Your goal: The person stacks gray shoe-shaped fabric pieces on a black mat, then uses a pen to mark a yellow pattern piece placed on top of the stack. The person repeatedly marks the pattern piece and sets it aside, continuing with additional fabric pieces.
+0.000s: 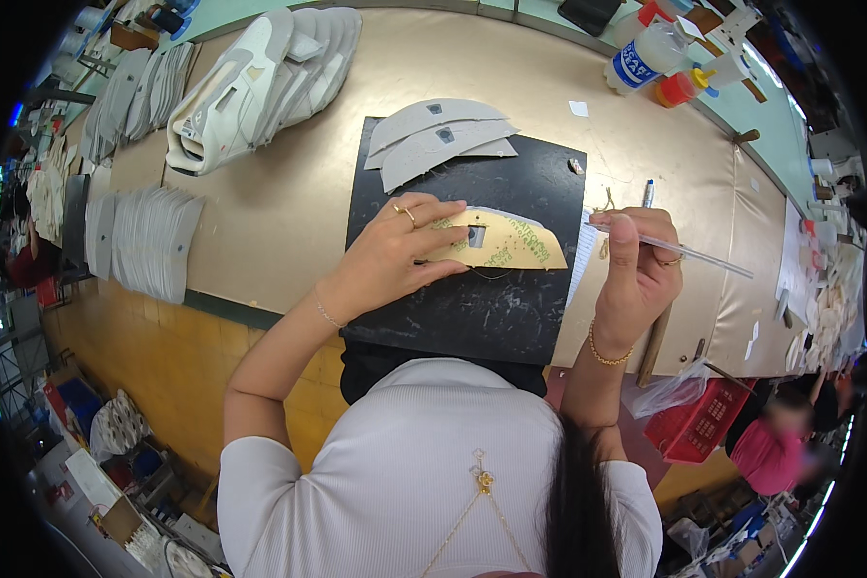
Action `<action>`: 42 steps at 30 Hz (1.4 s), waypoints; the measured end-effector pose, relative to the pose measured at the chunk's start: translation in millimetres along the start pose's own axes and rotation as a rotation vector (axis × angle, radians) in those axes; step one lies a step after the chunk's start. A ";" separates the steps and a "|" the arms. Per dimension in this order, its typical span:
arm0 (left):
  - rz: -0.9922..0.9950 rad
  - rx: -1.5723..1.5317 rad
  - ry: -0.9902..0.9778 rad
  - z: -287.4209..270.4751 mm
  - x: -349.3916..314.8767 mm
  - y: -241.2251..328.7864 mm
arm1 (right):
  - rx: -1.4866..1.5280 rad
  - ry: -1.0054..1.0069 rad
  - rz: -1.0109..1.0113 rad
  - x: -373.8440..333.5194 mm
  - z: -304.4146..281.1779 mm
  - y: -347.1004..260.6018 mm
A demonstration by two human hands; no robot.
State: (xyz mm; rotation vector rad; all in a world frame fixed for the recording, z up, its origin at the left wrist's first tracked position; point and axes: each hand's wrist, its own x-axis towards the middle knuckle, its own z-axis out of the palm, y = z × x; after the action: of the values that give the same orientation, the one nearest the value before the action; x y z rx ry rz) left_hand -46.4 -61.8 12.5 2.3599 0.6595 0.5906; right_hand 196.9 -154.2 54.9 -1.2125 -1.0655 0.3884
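A pale yellow card template (pixel 515 249) with green print and a small square window lies over a grey piece that shows along its upper edge. My left hand (pixel 400 241) holds its left end down on the black mat (pixel 433 318), fingertips on the card and thumb at its lower edge. To the right of the mat, my right hand (pixel 641 265) is closed round a slim, clear pen-like stick (pixel 708 258), raised off the template. Its end by my fingers points left. Several curved grey pieces (pixel 440 140), with small dark patches, overlap at the mat's far edge.
Stacked shoe uppers (pixel 260 82) lie far left, with rows of grey pieces (pixel 154 241) nearer. A bottle (pixel 641 60) and a red-and-yellow container (pixel 679 89) stand at the back right. A blue pen (pixel 648 193) lies beyond my right hand; a red basket (pixel 696 419) is below the table.
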 end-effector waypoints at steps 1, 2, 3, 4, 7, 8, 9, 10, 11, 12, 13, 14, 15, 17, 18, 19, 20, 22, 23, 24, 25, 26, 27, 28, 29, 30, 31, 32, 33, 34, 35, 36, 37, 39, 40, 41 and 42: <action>-0.009 -0.003 0.001 0.3 -0.5 -0.4 | 0.005 -0.005 -0.005 -0.6 0.8 0.7; -0.018 -0.005 0.004 0.3 -0.5 -0.8 | -0.001 -0.014 -0.004 -0.8 1.4 0.9; -0.026 -0.008 0.006 0.1 -0.6 -1.2 | -0.007 -0.022 -0.002 -1.3 1.9 0.9; -0.024 -0.007 0.002 -0.2 -0.9 -1.4 | -0.013 -0.030 0.000 -1.7 2.3 0.9; -0.017 -0.010 -0.004 -1.8 -1.4 -2.2 | -0.023 -0.035 0.008 -2.5 1.7 1.0; -0.018 -0.014 -0.002 -1.7 -1.5 -2.7 | -0.032 -0.039 0.013 -2.7 2.1 1.1; -0.020 -0.018 0.001 -1.6 -1.7 -3.1 | -0.041 -0.042 0.017 -2.8 2.8 1.2; -0.019 -0.019 0.001 -1.4 -1.9 -3.6 | -0.049 -0.046 0.021 -3.0 3.6 1.2; -0.020 -0.018 0.002 -1.2 -2.6 -4.1 | -0.039 -0.049 0.037 -3.6 4.8 1.4; -0.022 -0.016 0.004 -1.0 -3.3 -4.4 | -0.029 -0.053 0.052 -4.4 6.0 1.6; -0.021 -0.017 0.009 -0.9 -3.8 -4.5 | -0.019 -0.057 0.068 -4.9 6.8 2.0; -0.020 -0.016 0.012 -1.1 -4.0 -4.4 | -0.029 -0.063 0.073 -5.4 7.4 2.9; -0.019 -0.016 0.016 -1.1 -4.3 -4.4 | -0.040 -0.070 0.078 -6.1 7.9 4.1; -0.019 -0.018 0.020 -0.9 -4.7 -4.5 | -0.057 -0.085 0.082 -7.8 9.3 7.1; -0.018 -0.019 0.022 -0.8 -5.0 -4.6 | -0.062 -0.093 0.082 -8.5 10.4 9.3; -0.015 -0.016 0.021 -0.8 -5.1 -4.8 | -0.068 -0.101 0.082 -8.7 11.4 10.4; -0.010 -0.013 0.021 -0.3 -5.0 -5.4 | -0.083 -0.124 0.110 -8.3 13.2 9.4; -0.002 -0.006 0.017 0.1 -5.5 -6.5 | -0.115 -0.169 0.166 -7.3 19.9 4.6; -0.002 0.002 0.013 0.0 -6.0 -6.6 | -0.136 -0.227 0.175 -6.3 24.6 4.1; -0.001 0.009 0.010 -0.2 -6.6 -6.8 | -0.157 -0.286 0.185 -4.4 30.5 4.7; 0.010 0.015 0.014 -0.6 -6.9 -6.9 | -0.178 -0.345 0.194 -2.3 35.6 6.2; 0.026 0.018 0.017 -0.6 -6.2 -7.0 | -0.218 -0.404 0.173 -2.7 38.7 11.5; 0.042 0.021 0.020 -0.7 -5.7 -6.8 | -0.254 -0.444 0.172 -2.3 42.2 13.6; 0.039 0.026 0.014 -1.0 -5.2 -5.9 | -0.290 -0.484 0.171 -1.9 46.0 14.8; 0.034 0.034 0.009 -1.4 -4.9 -4.8 | -0.322 -0.525 0.169 -1.7 49.5 16.8; 0.028 0.043 0.004 -1.6 -4.6 -4.0 | -0.344 -0.516 0.139 -1.7 51.8 19.2; 0.034 0.047 0.002 -1.4 -4.2 -3.9 | -0.359 -0.522 0.137 -0.8 52.9 20.9; 0.040 0.051 0.000 -0.7 -3.8 -4.2 | -0.375 -0.528 0.136 -0.1 53.7 22.3; 0.045 0.054 -0.001 -0.1 -3.4 -4.3 | -0.391 -0.534 0.135 0.7 54.2 23.3; 0.045 0.056 -0.002 0.1 -2.9 -3.6 | -0.402 -0.554 0.133 1.7 54.6 23.8; 0.044 0.058 -0.004 -0.5 -2.8 -3.3 | -0.413 -0.573 0.132 2.3 55.8 24.3; 0.043 0.061 -0.004 -0.6 -2.8 -2.8 | -0.423 -0.594 0.129 3.1 56.6 24.5; 0.053 0.055 0.008 1.1 -2.8 -2.3 | -0.470 -0.633 0.116 5.2 56.0 22.7; 0.073 0.073 0.033 -1.5 -3.7 -6.7 | -0.541 -0.700 0.071 11.4 62.1 16.7; 0.108 0.080 0.053 4.0 -3.5 -6.5 | -0.556 -0.704 0.035 10.6 58.7 15.9; 0.124 0.126 0.076 6.0 -5.4 -6.1 | -0.532 -0.715 -0.022 10.0 58.8 16.5; 0.127 0.099 0.053 4.0 -2.1 -4.8 | -0.541 -0.715 -0.025 11.7 58.7 14.1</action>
State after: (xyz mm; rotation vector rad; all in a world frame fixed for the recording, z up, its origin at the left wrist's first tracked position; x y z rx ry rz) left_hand -47.3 -61.5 6.1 2.4998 0.5774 0.6922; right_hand 158.1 -107.3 45.9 -1.5799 -1.8834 0.5558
